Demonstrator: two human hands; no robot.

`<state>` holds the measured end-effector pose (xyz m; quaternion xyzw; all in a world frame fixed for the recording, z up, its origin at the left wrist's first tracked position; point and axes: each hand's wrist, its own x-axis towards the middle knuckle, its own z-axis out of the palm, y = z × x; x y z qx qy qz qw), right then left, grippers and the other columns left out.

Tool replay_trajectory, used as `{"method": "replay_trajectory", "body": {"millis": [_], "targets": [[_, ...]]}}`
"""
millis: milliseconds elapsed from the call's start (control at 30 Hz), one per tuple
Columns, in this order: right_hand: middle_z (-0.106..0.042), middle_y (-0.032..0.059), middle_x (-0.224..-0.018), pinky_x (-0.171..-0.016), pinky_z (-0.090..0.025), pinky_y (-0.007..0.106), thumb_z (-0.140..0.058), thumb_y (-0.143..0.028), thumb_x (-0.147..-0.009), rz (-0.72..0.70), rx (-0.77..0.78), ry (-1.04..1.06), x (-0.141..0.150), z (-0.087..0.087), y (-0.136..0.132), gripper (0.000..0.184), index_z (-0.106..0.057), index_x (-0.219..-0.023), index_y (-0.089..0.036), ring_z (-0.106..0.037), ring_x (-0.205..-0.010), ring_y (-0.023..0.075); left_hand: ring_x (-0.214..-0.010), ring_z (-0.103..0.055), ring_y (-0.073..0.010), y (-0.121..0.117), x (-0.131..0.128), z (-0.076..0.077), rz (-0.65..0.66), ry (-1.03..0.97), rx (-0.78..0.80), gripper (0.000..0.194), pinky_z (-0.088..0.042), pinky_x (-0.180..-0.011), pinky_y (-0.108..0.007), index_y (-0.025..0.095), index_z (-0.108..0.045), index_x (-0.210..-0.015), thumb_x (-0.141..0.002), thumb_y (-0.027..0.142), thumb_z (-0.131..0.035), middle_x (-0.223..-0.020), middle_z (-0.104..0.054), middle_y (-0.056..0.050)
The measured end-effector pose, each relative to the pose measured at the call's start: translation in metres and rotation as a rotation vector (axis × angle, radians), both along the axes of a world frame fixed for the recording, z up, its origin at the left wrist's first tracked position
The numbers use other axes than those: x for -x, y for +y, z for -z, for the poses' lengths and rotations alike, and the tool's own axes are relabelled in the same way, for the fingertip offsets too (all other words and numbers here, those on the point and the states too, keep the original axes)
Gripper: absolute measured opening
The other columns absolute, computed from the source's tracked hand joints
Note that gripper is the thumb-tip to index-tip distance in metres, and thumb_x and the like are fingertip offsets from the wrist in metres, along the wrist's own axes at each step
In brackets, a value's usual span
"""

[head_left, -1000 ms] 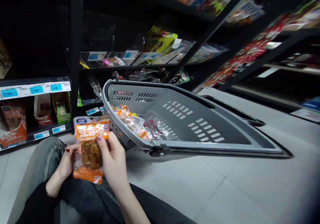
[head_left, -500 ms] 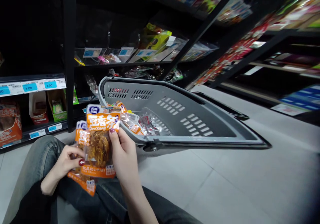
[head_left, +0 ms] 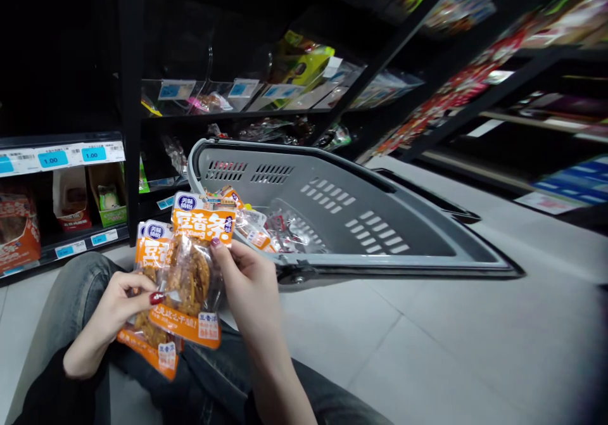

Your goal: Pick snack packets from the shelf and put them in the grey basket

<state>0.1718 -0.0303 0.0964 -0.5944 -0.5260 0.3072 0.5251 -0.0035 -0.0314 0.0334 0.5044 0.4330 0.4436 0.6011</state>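
- Currently, the left hand (head_left: pixel 113 311) pinches the rear packets (head_left: pixel 152 257) at the near left, its thumb across the lower left side of the front packet (head_left: pixel 190 276).
- The right hand (head_left: pixel 254 285) grips that front packet by its right edge, thumb on the printed face; both hands are narrow around the packaging, above the knees (head_left: pixel 90 279).
- The basket (head_left: pixel 413 228) lies tilted on the floor (head_left: pixel 380 349) just beyond and to the right, with more packets (head_left: pixel 259 238) inside at its left end.
- To keep the packets apart neatly, a light pinch on the edges seems best; the film looks slick, so the left thumb should steady the rear ones while the right hand slides the front one sideways.
- Squeezing the middle could crush the contents, I judge.
- Compared with a second ago, when the packets overlap almost as one stack, they now fan out, the rear ones showing at the left and the front one leaning.
- The basket's contents look unchanged.
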Motion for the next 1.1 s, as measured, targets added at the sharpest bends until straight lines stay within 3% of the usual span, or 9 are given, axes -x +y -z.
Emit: {"method": "replay_trajectory", "body": {"millis": [267, 467, 933, 1000, 1100], "targets": [[-0.049, -0.0010, -0.059, -0.051, -0.031, 0.022, -0.048, -0.036, -0.079, -0.029, -0.003, 0.022, 0.002, 0.006, 0.000, 0.027, -0.051, -0.061, -0.016, -0.039, -0.056, 0.0109, -0.038, -0.035, -0.0050, 0.000, 0.004, 0.001, -0.023, -0.026, 0.030, 0.017, -0.022, -0.036, -0.017, 0.015, -0.068, -0.050, -0.057, 0.030, -0.073, -0.043, -0.050, 0.001], [-0.051, -0.0001, -0.061, -0.052, -0.033, 0.022, -0.047, -0.035, -0.080, -0.024, -0.010, 0.021, 0.004, 0.004, -0.001, 0.027, -0.052, -0.062, -0.015, -0.041, -0.057, 0.0112, -0.035, -0.027, -0.0027, 0.001, 0.004, 0.003, -0.001, -0.028, 0.032, 0.017, -0.018, -0.033, -0.017, 0.016, -0.069, -0.052, -0.061, 0.030, -0.071, -0.041, -0.045, 0.003], [-0.047, -0.0019, -0.058, -0.052, -0.030, 0.022, -0.050, -0.033, -0.080, -0.025, -0.018, 0.043, 0.003, 0.008, 0.001, 0.026, -0.054, -0.062, -0.015, -0.039, -0.057, 0.0110, -0.044, -0.038, -0.0075, 0.002, 0.004, 0.004, -0.022, 0.024, -0.009, 0.020, -0.029, -0.043, -0.020, 0.015, -0.069, -0.050, -0.058, 0.033, -0.073, -0.045, -0.053, 0.001], [-0.048, -0.0017, -0.060, -0.054, -0.033, 0.022, -0.052, -0.033, -0.080, -0.036, -0.076, 0.156, 0.004, 0.007, 0.000, 0.024, -0.055, -0.063, -0.016, -0.041, -0.059, 0.0115, -0.045, -0.041, -0.0086, 0.002, 0.004, 0.007, -0.025, 0.027, -0.013, 0.024, -0.031, -0.043, -0.020, 0.014, -0.069, -0.051, -0.057, 0.037, -0.073, -0.046, -0.055, -0.001], [-0.053, -0.0013, -0.071, -0.057, -0.038, 0.022, -0.056, -0.034, -0.078, -0.090, -0.157, 0.564, 0.007, 0.002, -0.004, 0.014, -0.057, -0.074, -0.020, -0.046, -0.062, 0.0117, -0.048, -0.048, -0.0123, 0.005, 0.007, 0.012, -0.039, -0.041, 0.017, 0.039, -0.036, -0.046, -0.022, 0.014, -0.072, -0.057, -0.065, 0.051, -0.064, -0.052, -0.061, -0.004]]}}
